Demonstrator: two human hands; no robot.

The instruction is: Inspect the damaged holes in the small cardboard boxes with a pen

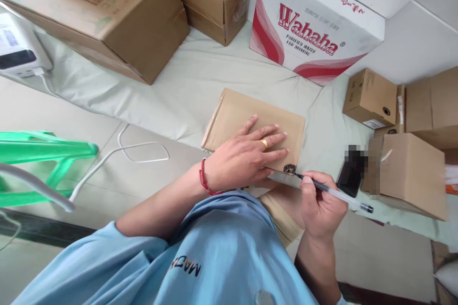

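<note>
A flat brown paper envelope lies on the pale cloth at the table's near edge. My left hand rests flat on it with the fingers spread; a gold ring and a red cord bracelet show on that side. Between the thumb and fingers of my right hand is a clear-barrelled black pen. The pen's tip points left, at the edge of a small dark, rough patch on the envelope's near right corner. Whether the tip touches the paper I cannot tell.
Large cartons and a white-and-red Wahaha box stand along the back. Smaller cardboard boxes and a dark phone-like object are at right. A green stool and a white cable are at left.
</note>
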